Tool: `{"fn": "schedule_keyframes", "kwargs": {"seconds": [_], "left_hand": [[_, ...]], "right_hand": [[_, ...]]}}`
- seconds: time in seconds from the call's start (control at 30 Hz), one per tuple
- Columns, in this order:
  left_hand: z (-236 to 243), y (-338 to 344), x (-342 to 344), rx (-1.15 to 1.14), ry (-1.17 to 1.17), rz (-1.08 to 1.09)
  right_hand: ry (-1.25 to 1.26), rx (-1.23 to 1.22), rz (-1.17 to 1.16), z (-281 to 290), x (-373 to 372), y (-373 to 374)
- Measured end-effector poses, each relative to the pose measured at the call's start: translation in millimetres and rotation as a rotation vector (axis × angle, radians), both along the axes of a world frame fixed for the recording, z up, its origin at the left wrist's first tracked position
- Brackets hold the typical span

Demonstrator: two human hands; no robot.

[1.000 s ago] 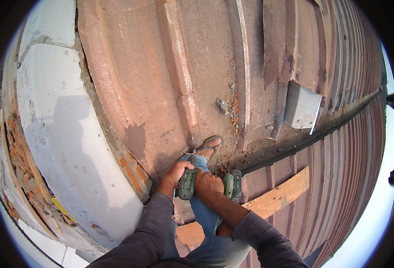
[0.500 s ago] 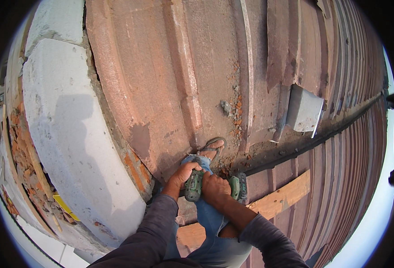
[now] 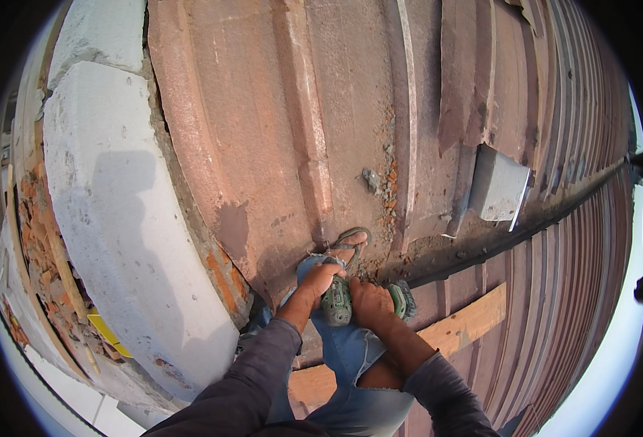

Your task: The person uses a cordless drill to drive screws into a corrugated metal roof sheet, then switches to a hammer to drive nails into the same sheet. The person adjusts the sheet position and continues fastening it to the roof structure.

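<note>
A green and black cordless drill (image 3: 336, 304) lies on its side across my bent knee, in front of my torn blue jeans. My right hand (image 3: 372, 304) is wrapped round its handle, and the battery end (image 3: 403, 299) sticks out to the right of the fist. At the far, front end of the drill my left hand (image 3: 318, 285) is closed, thumb and fingers round the nose. The tip of the tool is mostly hidden by that hand, so I cannot make out any bit. Just beyond is my sandalled foot (image 3: 354, 240), on the rusty sheet.
Corrugated rusty metal sheets (image 3: 263, 131) slope ahead. A pale concrete ledge (image 3: 110, 182) runs along the left, with broken brick (image 3: 48, 240) beyond it. A wooden plank (image 3: 467, 320) lies to the right. A bent grey metal piece (image 3: 500, 186) stands by the dark gutter (image 3: 496, 251).
Both hands and the drill have shifted a little to the right. The grip of each hand looks the same.
</note>
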State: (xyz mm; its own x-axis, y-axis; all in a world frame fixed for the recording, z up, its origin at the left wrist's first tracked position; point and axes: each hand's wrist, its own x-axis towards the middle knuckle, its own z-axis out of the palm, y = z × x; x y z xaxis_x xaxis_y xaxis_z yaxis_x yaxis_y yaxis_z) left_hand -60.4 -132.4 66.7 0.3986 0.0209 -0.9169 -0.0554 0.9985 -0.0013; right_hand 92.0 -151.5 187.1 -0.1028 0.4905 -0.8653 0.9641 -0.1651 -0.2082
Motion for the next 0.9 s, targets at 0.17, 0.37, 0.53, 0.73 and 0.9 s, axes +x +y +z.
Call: {"fn": "schedule_keyframes", "kwargs": {"seconds": [0.17, 0.37, 0.53, 0.73, 0.9], "left_hand": [[5.3, 6.0, 19.1, -0.010, 0.145, -0.002], [5.4, 7.3, 18.1, -0.036, 0.087, 0.067], [8.2, 10.0, 20.6, -0.075, 0.120, 0.046], [12.7, 12.0, 23.7, -0.029, 0.184, 0.071], [10.2, 9.4, 32.2, 0.046, 0.266, 0.030]], "right_hand": [[0.052, 0.224, -0.128, 3.2, 12.7, -7.4], [0.138, 0.425, -0.134, 5.1, 9.6, -17.6], [0.123, 0.345, -0.120, 5.6, 11.4, -12.2], [0.102, 0.164, -0.183, 5.1, 7.6, -0.6], [0.053, 0.048, -0.114, -1.2, 13.6, 3.9]]}}
